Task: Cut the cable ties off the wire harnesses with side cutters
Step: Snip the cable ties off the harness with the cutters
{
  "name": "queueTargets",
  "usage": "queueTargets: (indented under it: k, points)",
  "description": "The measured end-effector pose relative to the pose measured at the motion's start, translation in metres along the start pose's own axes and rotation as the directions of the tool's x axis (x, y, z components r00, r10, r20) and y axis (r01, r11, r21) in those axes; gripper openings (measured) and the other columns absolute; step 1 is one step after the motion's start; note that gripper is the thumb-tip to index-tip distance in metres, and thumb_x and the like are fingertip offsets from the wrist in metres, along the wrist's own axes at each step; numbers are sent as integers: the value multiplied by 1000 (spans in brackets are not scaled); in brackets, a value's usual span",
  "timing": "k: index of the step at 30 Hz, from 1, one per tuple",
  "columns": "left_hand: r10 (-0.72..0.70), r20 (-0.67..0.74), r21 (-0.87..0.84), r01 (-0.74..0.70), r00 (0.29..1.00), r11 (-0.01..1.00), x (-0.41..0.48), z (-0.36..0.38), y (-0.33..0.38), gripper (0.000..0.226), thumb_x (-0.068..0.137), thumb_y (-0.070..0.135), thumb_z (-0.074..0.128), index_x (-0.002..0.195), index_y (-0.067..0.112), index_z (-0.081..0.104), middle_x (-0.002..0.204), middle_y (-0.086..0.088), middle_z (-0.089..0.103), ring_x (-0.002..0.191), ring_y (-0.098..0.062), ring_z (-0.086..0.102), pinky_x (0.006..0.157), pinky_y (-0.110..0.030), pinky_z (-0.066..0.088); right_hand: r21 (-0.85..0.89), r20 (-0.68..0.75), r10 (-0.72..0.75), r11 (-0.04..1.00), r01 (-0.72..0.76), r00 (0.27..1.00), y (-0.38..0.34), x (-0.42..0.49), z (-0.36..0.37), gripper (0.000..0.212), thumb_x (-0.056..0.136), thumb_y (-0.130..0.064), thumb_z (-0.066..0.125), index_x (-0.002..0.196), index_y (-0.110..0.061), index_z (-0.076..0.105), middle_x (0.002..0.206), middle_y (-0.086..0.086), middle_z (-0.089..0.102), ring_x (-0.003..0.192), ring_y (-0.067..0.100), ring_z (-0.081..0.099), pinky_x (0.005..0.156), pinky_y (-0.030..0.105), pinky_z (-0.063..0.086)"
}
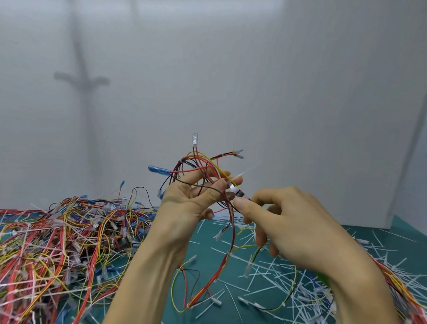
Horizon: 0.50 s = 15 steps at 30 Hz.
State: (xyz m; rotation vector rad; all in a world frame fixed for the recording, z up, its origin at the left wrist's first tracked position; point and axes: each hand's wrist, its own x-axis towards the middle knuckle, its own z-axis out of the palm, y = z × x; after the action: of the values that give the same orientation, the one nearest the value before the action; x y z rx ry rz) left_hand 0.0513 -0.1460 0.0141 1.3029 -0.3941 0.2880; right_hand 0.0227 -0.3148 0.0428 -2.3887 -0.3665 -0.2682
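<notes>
pile at 8 o'clock. left hand pinches the wire harness mid-frame; it looks light and floppy, tails drooping toward 6 o'clock, best gripped beside the stiff cable tie. at 3 o'clock, right hand curls round the side cutters.

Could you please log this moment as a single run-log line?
left hand grips wire harness raised | right hand holds side cutters, tip at cable tie | harness pile left | cut ties on mat
</notes>
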Motion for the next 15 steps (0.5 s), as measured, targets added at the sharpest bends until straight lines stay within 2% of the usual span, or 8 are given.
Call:
queueTargets:
  k: [5, 10, 12, 15]
  points:
    - [-11, -13, 5, 11, 1000, 1000, 0, 2, 1, 34, 69, 31, 72, 100, 18, 67, 98, -2, 77, 81, -7, 72, 48, -10, 42, -3, 0, -7, 1000, 7, 1000, 2, 1, -1, 48, 86, -70, 46, 73, -28, 66, 59, -2, 68, 44, 4, 54, 64, 34, 54]
    - [-37, -74, 32, 39, 997, 999, 1, 1, -2, 22, 76, 23, 72, 97, 17, 72, 93, 4, 77, 76, -4, 70, 52, -11, 45, 6, -13, -3, 1000, 3, 1000, 2, 5, 3, 49, 86, -67, 48, 71, -24, 67, 62, 8, 68, 48, 14, 52, 64, 40, 55]
    - [-51, -89, 53, 55, 995, 997, 2, -1, -3, 15, 80, 19, 72, 94, 19, 73, 89, 5, 77, 76, -4, 69, 56, -12, 48, 16, -12, 9, 1000, -9, 1000, 4, 6, 6, 50, 85, -68, 47, 71, -24, 67, 60, 5, 68, 45, 11, 52, 62, 38, 55]
    - [-49, -100, 123, 61, 994, 991, 3, -4, -4, 7, 87, 12, 69, 92, 15, 73, 83, 3, 76, 72, -5, 70, 59, -15, 52, 109, 20, 50, 993, -52, 999, 6, 9, 12, 51, 85, -67, 50, 72, -21, 68, 56, 0, 68, 41, 8, 56, 50, 30, 48]
